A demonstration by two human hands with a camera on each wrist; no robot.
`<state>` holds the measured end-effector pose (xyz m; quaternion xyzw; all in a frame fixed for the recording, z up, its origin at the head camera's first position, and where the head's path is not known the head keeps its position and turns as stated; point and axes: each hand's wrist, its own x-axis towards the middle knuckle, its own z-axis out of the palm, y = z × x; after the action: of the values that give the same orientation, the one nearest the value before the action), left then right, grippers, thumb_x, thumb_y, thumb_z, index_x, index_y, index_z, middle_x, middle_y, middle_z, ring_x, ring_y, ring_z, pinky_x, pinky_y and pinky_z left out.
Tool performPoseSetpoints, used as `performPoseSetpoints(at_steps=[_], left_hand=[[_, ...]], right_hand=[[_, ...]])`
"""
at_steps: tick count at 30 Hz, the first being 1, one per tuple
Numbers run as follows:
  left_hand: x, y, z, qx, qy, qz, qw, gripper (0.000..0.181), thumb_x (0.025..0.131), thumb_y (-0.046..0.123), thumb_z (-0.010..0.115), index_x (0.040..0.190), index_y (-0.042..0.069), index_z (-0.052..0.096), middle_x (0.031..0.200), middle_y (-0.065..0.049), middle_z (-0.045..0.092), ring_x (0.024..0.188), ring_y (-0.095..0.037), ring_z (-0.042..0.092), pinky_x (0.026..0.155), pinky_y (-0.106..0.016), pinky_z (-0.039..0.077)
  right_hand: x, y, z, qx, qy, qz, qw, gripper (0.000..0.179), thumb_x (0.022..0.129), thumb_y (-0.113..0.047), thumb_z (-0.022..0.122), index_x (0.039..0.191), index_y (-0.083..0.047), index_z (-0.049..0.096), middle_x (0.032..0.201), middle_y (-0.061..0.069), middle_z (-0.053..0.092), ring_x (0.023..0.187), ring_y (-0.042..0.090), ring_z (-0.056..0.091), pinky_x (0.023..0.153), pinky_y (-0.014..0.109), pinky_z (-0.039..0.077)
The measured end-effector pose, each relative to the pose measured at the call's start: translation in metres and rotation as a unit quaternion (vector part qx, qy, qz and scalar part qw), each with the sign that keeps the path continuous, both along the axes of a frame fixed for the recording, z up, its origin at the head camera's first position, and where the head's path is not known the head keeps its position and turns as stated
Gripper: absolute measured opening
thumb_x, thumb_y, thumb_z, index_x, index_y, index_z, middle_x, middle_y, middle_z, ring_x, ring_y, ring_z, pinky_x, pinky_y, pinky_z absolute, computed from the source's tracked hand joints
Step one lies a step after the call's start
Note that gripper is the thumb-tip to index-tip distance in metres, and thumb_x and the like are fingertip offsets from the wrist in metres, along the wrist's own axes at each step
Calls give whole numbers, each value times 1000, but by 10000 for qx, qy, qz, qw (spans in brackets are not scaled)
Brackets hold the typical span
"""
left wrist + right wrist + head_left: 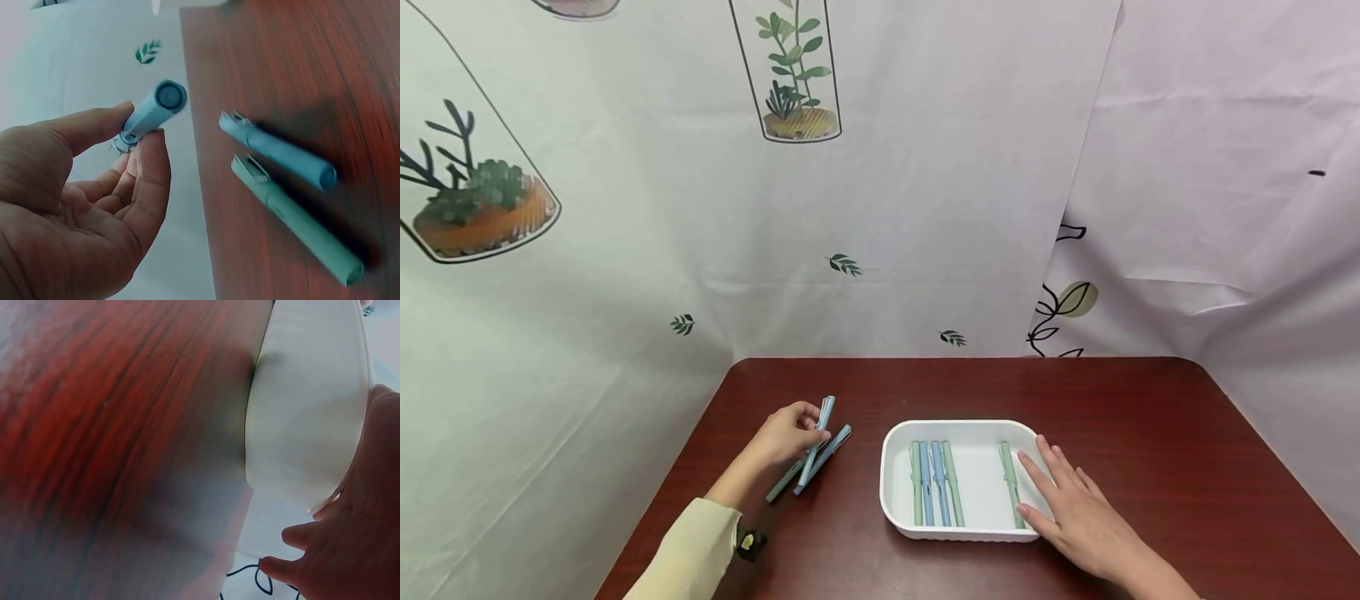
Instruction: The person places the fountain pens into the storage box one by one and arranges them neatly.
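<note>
Left grip (786,435) pinches a light-blue pen (150,116) at nine o'clock of the tray (981,483); best lifted clear of the other blue pen (278,151) and green pen (300,220). Right grip (1078,512), fingers extended, lies at three o'clock.

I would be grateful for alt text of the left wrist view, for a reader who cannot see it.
A left hand pinches a light blue pen, one end facing the camera. At picture right, a darker blue pen and a green pen lie beside each other on a reddish-brown table. Behind the hand is a pale backdrop with a green leaf print.
</note>
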<state>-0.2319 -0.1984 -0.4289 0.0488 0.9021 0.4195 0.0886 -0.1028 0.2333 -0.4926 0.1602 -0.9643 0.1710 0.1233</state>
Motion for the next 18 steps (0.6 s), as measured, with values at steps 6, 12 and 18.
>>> performPoseSetpoints(at_steps=[6, 12, 18], left_hand=[[5, 11, 7, 227, -53, -192, 9995, 34, 90, 11, 77, 117, -2, 62, 90, -7, 61, 71, -16, 61, 62, -39, 59], [7, 18, 9, 354, -66, -249, 9990, 33, 89, 12, 78, 116, -1, 63, 87, -6, 62, 69, -17, 63, 63, -39, 59], [9, 22, 9, 482, -84, -282, 9984, 37, 87, 14, 81, 116, -2, 63, 86, -6, 62, 70, -17, 64, 65, -41, 61]], right_hand=[[0, 0, -1, -17, 93, 4, 10000, 67, 95, -48, 67, 151, -15, 49, 163, 18, 30, 141, 48, 39, 104, 67, 37], [0, 1, -1, -44, 93, 4, 9999, 67, 95, -48, 66, 151, -15, 49, 163, 18, 30, 141, 48, 38, 104, 68, 36], [0, 0, -1, -83, 46, -9, 10000, 67, 95, -48, 66, 151, -16, 49, 162, 20, 32, 141, 48, 38, 104, 68, 36]])
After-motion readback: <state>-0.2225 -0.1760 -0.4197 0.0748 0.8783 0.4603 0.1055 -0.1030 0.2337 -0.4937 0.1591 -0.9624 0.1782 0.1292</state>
